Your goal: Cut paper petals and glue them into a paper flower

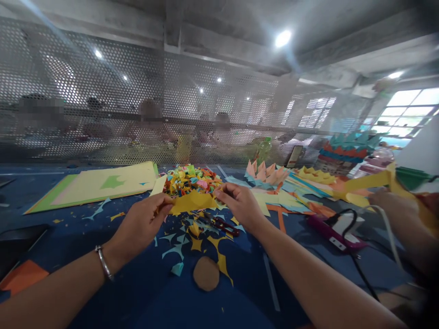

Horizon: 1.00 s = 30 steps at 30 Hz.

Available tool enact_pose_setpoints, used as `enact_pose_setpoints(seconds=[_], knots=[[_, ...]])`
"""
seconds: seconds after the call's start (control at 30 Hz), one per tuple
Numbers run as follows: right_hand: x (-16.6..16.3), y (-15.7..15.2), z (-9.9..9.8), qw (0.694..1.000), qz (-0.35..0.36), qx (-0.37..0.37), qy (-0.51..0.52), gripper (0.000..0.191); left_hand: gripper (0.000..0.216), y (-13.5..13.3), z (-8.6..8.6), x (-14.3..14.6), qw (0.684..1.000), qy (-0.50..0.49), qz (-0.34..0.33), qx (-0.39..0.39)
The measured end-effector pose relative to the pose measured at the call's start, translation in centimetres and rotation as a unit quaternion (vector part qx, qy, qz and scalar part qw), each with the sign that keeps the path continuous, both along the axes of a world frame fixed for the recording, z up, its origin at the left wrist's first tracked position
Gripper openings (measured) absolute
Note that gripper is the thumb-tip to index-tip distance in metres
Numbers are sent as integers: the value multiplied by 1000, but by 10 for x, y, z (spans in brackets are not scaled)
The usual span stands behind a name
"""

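A yellow paper strip is stretched between my two hands, above the dark blue table. My left hand, with a silver bracelet at its wrist, pinches the strip's left end. At its right end my right hand pinches it between thumb and fingers. Behind the strip rises a heap of small colored paper scraps. Just below it lie dark-handled snips, partly among cut scraps. Closer to me, a round brown cardboard piece rests flat beside yellow offcuts.
Stacked colored paper sheets lie at the left. Folded pink paper points and more paper strips sit at the right, near a purple power strip with cables. Another person's hand handles yellow paper at far right. A perforated metal screen stands behind.
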State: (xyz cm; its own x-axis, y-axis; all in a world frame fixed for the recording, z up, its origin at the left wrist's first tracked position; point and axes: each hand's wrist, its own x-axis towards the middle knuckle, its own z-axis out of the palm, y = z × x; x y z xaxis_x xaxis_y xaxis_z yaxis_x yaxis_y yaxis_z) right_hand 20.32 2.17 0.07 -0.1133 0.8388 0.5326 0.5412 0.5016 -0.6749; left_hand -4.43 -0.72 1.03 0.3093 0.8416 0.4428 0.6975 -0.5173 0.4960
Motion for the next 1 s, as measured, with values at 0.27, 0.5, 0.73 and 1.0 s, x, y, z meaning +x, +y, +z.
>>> enact_pose_setpoints(seconds=[0.27,0.5,0.73,1.0], knots=[[7,6,-3,998,-62,15,-9,24,23,10,-3,-6,996,-38,30,-74],[15,9,-1,988,-91,-5,-124,19,28,22,-12,-9,957,-227,28,-179],[19,8,1,966,-128,-19,-223,19,27,16,-10,3,842,-422,-9,-335],[17,5,4,968,-114,-38,-222,15,26,5,1,8,809,-450,-15,-377]])
